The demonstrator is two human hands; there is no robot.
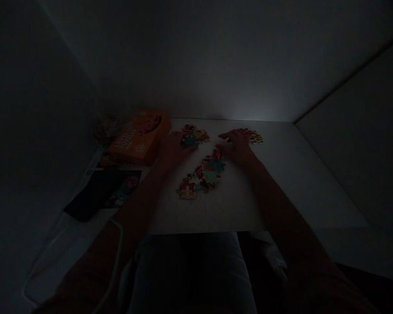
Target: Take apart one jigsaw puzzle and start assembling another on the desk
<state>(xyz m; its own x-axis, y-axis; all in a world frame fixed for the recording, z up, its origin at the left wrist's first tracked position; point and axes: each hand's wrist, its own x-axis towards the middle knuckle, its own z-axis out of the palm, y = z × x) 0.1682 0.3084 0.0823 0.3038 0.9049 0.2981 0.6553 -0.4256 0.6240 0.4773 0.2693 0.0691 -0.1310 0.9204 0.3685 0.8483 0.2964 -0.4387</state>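
Note:
In the dim head view, my left hand [174,149] rests at the left side of a heap of jigsaw puzzle pieces [199,134]. Its thumb is spread away from the fingers, which touch or nearly touch a dark teal piece [189,140]. My right hand [237,149] is open above the white table, fingers apart with nothing visible between them. Beside it on the far right lies a smaller heap of puzzle pieces [256,138], partly behind the hand. Between my forearms, a loose band of colourful puzzle pieces [212,175] runs diagonally toward me, some overlapping.
An orange puzzle box [136,141] lies at the left, with a clear plastic bag [106,126] behind it. Nearer me are a dark flat object [94,196] and a printed picture sheet [127,185]. A white cable [119,244] crosses my left forearm. Walls border the white table [291,187].

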